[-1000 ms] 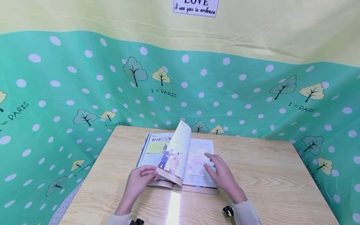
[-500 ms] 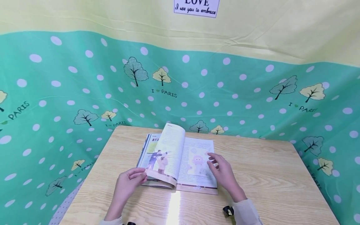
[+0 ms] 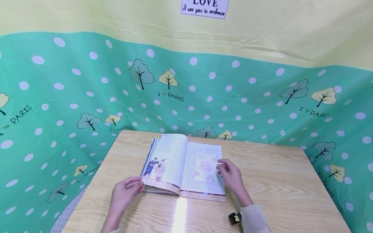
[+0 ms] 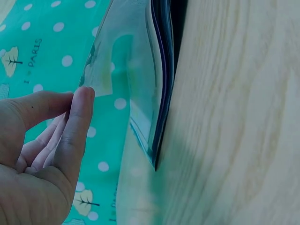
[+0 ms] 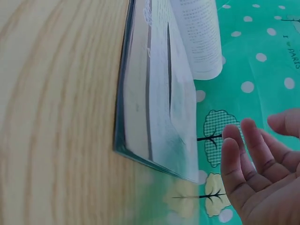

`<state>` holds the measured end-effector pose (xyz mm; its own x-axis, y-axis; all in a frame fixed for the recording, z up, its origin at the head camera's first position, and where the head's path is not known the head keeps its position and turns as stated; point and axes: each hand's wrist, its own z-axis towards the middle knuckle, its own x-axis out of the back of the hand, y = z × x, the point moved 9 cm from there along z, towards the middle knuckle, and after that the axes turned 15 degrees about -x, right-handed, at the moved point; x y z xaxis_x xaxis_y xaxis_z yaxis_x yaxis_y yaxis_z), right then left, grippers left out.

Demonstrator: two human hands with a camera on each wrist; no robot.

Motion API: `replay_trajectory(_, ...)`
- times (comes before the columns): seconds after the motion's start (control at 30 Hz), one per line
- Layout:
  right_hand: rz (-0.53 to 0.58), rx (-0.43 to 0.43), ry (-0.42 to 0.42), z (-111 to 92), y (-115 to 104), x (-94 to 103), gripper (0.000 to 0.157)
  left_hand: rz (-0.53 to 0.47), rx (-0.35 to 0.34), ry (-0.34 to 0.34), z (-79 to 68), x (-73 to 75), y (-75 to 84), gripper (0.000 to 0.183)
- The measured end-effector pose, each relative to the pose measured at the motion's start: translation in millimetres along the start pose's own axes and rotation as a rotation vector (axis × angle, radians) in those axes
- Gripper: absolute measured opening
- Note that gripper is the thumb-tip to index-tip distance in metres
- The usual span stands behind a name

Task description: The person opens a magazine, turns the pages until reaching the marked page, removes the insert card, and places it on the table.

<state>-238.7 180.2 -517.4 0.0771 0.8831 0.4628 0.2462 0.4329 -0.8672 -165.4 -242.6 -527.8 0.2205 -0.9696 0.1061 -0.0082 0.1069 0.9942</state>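
Observation:
An open magazine (image 3: 190, 155) lies on the table, its text and pictures facing up. My left hand (image 3: 123, 194) pinches the lower outer corner of a page (image 3: 172, 158) between thumb and fingers; the left wrist view shows this page (image 4: 105, 56) raised above the sheets beneath. The page curves over the left half and bears a drawing of figures. On the right half lies a pale sheet (image 3: 205, 171) with a pink cartoon figure. My right hand (image 3: 233, 178) hovers at the magazine's right edge, fingers loosely bent, nothing between them in the right wrist view.
The wooden table (image 3: 271, 181) extends around the magazine, with a bright light reflection in front of it. A green dotted curtain (image 3: 242, 97) hangs behind and at both sides. A small black device (image 3: 234, 218) sits by the right sleeve (image 3: 254, 218).
My left hand has drawn the page leftward and down, from nearly upright to over the left half. My right hand has shifted slightly right, with its fingers drawn closer together.

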Motion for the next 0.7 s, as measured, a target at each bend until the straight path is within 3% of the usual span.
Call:
replay_trajectory(0.5, 0.158, -0.25, -0.054, 20.9, 33.8, -15.1, 0.018, 0.088, 0.048, 0.023, -2.1, 15.5, -14.1, 0.035)
replay_trajectory(0.7, 0.156, -0.297, -0.072, 24.9, 42.8, -19.3, 0.016, 0.207, 0.047, 0.007, -2.9, 21.9, -15.4, 0.038)
